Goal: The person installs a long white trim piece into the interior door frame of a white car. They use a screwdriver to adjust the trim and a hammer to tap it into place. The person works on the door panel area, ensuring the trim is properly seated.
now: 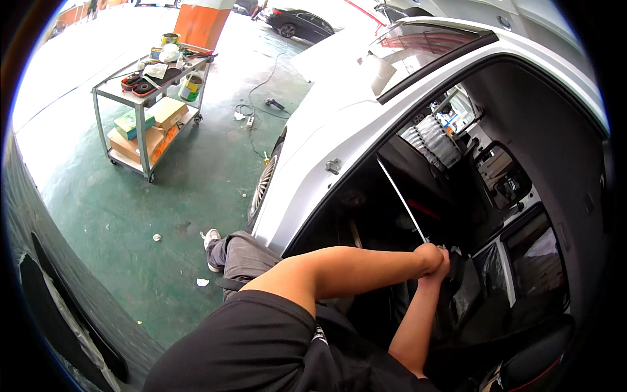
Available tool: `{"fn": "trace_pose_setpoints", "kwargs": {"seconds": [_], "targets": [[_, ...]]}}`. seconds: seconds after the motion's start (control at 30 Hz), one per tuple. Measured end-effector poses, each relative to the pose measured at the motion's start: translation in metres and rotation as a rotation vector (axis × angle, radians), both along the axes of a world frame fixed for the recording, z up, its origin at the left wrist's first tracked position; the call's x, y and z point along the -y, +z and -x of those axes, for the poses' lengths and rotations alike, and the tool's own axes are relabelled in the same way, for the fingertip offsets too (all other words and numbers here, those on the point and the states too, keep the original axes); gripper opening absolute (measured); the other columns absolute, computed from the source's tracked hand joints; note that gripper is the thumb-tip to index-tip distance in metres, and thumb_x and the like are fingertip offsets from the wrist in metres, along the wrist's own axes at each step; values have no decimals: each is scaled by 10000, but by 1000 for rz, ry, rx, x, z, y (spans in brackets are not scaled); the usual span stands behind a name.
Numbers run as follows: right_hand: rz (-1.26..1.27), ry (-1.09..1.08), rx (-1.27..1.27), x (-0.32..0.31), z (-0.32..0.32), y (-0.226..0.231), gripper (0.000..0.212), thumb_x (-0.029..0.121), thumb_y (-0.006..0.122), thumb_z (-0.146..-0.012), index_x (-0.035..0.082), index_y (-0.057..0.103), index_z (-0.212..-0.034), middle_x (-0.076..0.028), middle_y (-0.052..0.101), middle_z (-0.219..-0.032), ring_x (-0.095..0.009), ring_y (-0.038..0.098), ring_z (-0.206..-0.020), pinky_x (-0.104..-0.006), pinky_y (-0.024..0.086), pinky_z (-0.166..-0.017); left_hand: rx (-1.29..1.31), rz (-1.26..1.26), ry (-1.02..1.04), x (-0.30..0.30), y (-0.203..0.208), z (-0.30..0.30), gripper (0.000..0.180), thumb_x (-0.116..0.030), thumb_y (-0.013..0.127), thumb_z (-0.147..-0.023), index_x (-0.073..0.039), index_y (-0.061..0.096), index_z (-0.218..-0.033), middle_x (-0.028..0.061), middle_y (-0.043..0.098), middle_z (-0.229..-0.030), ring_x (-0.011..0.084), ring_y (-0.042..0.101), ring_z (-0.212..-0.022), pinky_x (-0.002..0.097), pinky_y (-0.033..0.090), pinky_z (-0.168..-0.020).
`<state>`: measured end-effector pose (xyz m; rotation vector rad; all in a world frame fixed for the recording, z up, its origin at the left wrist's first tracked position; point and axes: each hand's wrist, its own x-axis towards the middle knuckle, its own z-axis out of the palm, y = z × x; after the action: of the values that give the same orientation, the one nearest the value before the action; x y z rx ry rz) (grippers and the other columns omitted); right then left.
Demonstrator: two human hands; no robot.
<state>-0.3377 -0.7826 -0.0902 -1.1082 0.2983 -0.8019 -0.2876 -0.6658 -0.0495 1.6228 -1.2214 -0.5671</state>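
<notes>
Through the open doorway of a white car (310, 157), both my arms reach into the dark interior. A long, thin silver rod (403, 200) slants from the dashboard side down to my hands. My left hand (428, 257) is closed at its near end, the arm stretched straight across. Close against it, my right hand (442, 264) is closed too, with its forearm coming up from below. The fingers of both hands overlap and are partly hidden. What the rod's far end meets is lost in the dark.
The door frame curves around me. On the left stands a wheeled metal cart (117, 97) with tools, tins and boxes. A power tool (274, 103) and a cable (251, 108) lie on the green floor (189, 189). Plastic-wrapped panels (65, 294) rise at the lower left.
</notes>
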Motion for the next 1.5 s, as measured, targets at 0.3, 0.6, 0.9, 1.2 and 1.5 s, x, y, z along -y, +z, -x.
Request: {"fn": "trace_pose_setpoints", "kwargs": {"seconds": [0.3, 0.6, 0.9, 1.2, 1.5], "targets": [[-21, 15, -19, -25, 4, 30, 102, 162, 496, -807, 95, 530, -738, -25, 539, -697, -182, 550, -655, -312, 448, -654, -162, 10, -61, 0, 1, 0, 212, -212, 588, -823, -65, 662, -957, 94, 668, -947, 245, 641, -905, 324, 491, -769], [-22, -48, -70, -32, 2, 29, 74, 134, 496, -796, 98, 529, -741, -14, 537, -692, -164, 534, -639, -297, 438, -648, -115, -57, 100, -15, 19, 10, 156, -118, 568, -789, -138, 709, -856, 30, 676, -998, 150, 641, -967, 259, 477, -795], [102, -1, 56, 16, 8, 14, 96, 178, 517, -790, 93, 529, -747, -16, 529, -697, -173, 542, -656, -303, 451, -678, -458, 126, -18, -15, 9, 11, 181, -158, 523, -839, -97, 682, -898, 66, 664, -947, 180, 639, -887, 291, 485, -724], [-86, -102, -140, -52, -1, 47, 131, 190, 520, -788, 69, 568, -777, -61, 594, -772, -216, 594, -719, -326, 480, -689, -658, 81, -40, -8, 17, -2, 235, -199, 477, -888, -55, 656, -941, 102, 652, -895, 210, 638, -807, 323, 492, -653], [71, 0, 26, 20, -3, 9, 148, 186, 529, -782, 49, 584, -790, -65, 604, -768, -214, 600, -713, -318, 482, -697, -473, 166, -60, -17, 1, -7, 308, -256, 441, -938, -2, 612, -976, 134, 617, -803, 241, 609, -651, 361, 472, -504]]}}
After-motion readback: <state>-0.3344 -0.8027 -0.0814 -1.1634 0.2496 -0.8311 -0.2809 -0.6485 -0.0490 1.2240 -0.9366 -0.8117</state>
